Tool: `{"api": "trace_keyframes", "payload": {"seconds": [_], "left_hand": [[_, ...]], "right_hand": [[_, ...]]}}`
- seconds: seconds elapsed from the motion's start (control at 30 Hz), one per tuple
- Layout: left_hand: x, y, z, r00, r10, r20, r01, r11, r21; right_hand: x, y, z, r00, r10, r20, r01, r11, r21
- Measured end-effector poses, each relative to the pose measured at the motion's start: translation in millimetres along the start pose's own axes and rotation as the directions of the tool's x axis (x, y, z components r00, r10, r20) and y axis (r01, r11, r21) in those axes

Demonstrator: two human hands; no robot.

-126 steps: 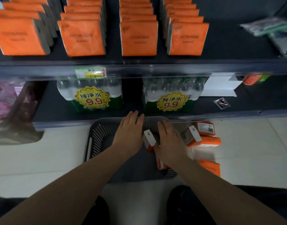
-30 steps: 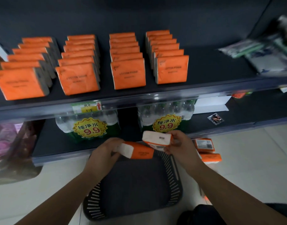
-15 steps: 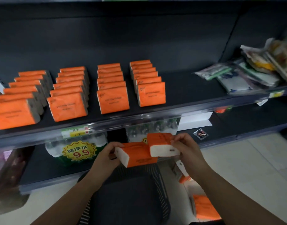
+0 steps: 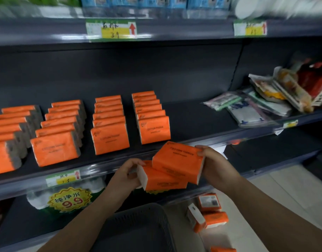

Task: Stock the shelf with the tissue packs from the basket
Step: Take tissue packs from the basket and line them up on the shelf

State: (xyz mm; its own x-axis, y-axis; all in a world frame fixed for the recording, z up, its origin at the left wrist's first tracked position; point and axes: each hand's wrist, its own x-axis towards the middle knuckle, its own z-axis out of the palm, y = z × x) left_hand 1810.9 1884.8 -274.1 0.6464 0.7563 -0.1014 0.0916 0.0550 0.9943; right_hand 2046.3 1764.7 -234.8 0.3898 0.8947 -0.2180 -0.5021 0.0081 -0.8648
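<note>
Hands up at shelf-edge height, one orange tissue pack each: left hand (image 4: 126,174) fingers curled around the white end of the lower pack (image 4: 163,180), right hand (image 4: 213,163) pinching the right end of the upper pack (image 4: 178,161), which overlaps the lower. Shelf (image 4: 193,120) holds four rows of packs (image 4: 110,124), bare to their right. Basket (image 4: 138,226) below; loose packs (image 4: 208,213) on the floor beside it.

Blur and cropping up top and at the edges

The top shelf goods (image 4: 156,1) are smearing into blur; the basket (image 4: 138,228) is running off the bottom edge, and the leftmost tissue row (image 4: 3,142) is getting cropped.
</note>
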Motion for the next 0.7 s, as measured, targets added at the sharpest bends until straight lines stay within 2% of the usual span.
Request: {"api": "trace_keyframes", "payload": {"seconds": [0.13,0.3,0.4,0.53,0.6,0.7], "left_hand": [[16,10,9,0.999,0.008,0.047,-0.007,1.000,-0.011],[43,26,26,0.997,0.060,0.052,-0.056,0.995,-0.082],[62,41,38,0.995,0.081,0.051,-0.075,0.991,-0.114],[90,61,50,0.993,0.101,0.061,-0.093,0.988,-0.121],[106,68,54,0.995,0.084,0.049,-0.073,0.976,-0.207],[126,78,64,0.979,0.080,0.189,0.022,0.875,-0.483]], "right_hand": [[9,-13,-8,0.991,0.109,0.083,-0.103,0.992,-0.070],[29,-30,-16,0.969,0.185,0.166,-0.177,0.982,-0.060],[45,-46,-17,0.963,0.189,0.191,-0.175,0.981,-0.087],[68,-67,-24,0.969,0.148,0.198,-0.143,0.989,-0.039],[79,-76,-28,0.980,0.117,0.159,-0.113,0.993,-0.036],[97,-86,-38,0.992,0.084,0.094,-0.077,0.995,-0.070]]}}
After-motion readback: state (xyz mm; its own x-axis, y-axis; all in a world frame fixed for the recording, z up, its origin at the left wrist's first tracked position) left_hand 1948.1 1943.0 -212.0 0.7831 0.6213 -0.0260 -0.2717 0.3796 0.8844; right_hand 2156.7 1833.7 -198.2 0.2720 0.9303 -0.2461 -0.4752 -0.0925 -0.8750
